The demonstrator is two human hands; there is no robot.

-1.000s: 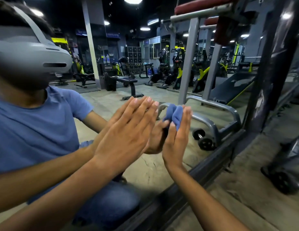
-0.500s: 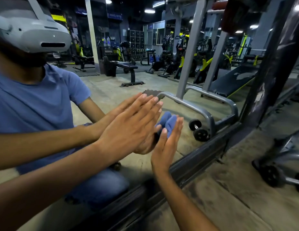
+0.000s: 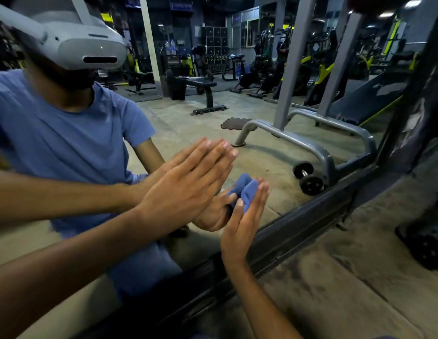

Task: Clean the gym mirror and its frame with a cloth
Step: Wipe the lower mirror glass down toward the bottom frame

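Observation:
The gym mirror (image 3: 262,157) fills the left and middle of the view. Its dark metal frame (image 3: 310,217) runs along the floor and up the right side. My left hand (image 3: 183,192) lies flat on the glass with straight fingers. To its right and lower, my right hand (image 3: 240,231) presses a bunched blue cloth (image 3: 248,192) against the glass. The fingers are straight and the thumb pins the cloth, just above the bottom frame rail. My reflection in a blue shirt shows on the left.
A dusty concrete floor (image 3: 335,285) lies in front of the mirror. A dark wheel of gym equipment (image 3: 425,250) stands at the right edge. Reflected in the glass are a grey machine base with wheels (image 3: 308,178), a bench and other machines.
My right hand has slid the cloth down the glass toward the bottom frame rail. My left hand has stayed flat on the mirror. The view has dipped lower.

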